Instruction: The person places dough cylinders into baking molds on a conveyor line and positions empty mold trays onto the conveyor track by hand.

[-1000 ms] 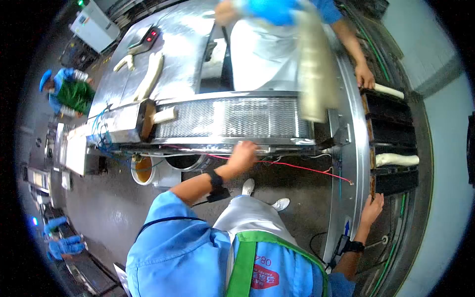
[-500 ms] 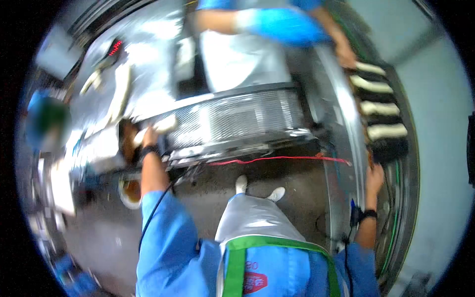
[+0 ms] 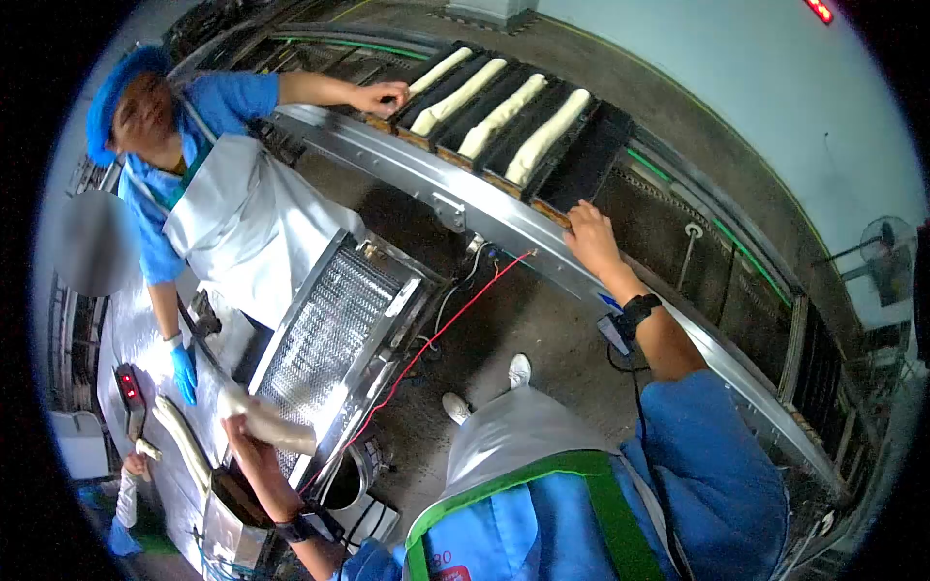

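Note:
My left hand (image 3: pixel 254 455) is closed around a pale dough roll (image 3: pixel 281 428), which sits over the near end of the metal mesh conveyor (image 3: pixel 334 315). My right hand (image 3: pixel 593 237) reaches to the near end of a black baking pan set (image 3: pixel 593 160), its fingers curled over the rim. Several long dough strips (image 3: pixel 547 136) lie in separate slots of that pan set, and the slot closest to my right hand holds no dough. More long dough (image 3: pixel 182 441) rests on the steel table at the left.
A co-worker (image 3: pixel 252 203) in a white apron stands across, one bare hand at the pans' far end, one blue-gloved hand (image 3: pixel 184 373) over the table. A steel rail (image 3: pixel 455 184) runs along the pan line. A red cord (image 3: pixel 436 334) hangs beside the mesh conveyor.
My view has turned right toward the pans. My left hand still has the dough roll, and my right hand stays at the pan edge. The co-worker's gloved hand has moved over the table.

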A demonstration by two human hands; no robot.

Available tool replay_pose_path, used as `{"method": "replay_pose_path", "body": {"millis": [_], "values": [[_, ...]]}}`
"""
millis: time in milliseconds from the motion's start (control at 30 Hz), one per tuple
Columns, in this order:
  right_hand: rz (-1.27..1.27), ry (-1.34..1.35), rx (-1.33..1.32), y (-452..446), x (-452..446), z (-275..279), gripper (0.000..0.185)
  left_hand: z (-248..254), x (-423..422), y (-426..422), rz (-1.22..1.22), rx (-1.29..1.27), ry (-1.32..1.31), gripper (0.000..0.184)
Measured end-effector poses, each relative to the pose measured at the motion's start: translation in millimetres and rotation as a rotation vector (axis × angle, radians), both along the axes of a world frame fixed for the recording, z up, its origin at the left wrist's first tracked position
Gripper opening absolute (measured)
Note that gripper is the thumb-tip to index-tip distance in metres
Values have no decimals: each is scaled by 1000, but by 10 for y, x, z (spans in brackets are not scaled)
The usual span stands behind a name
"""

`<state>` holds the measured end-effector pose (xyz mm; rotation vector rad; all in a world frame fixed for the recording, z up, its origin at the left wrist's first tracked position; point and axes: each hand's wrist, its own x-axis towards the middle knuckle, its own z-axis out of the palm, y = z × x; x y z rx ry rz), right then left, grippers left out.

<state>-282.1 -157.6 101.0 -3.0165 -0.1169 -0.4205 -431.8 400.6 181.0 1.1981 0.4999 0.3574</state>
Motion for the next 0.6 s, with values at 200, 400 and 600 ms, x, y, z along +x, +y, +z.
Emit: {"method": "replay_pose_path", "body": {"millis": [200, 400, 600], "values": [[89, 166, 171, -224, -397, 238, 34, 747, 1326, -1936, -625, 79, -170, 55], [40, 283, 258, -884, -1061, 311, 33, 798, 2741, -3799, -1022, 312, -260, 42], [-116, 287, 392, -1296, -1531, 698, 30, -759, 3670, -4580, -1015, 1240, -260, 33]]}}
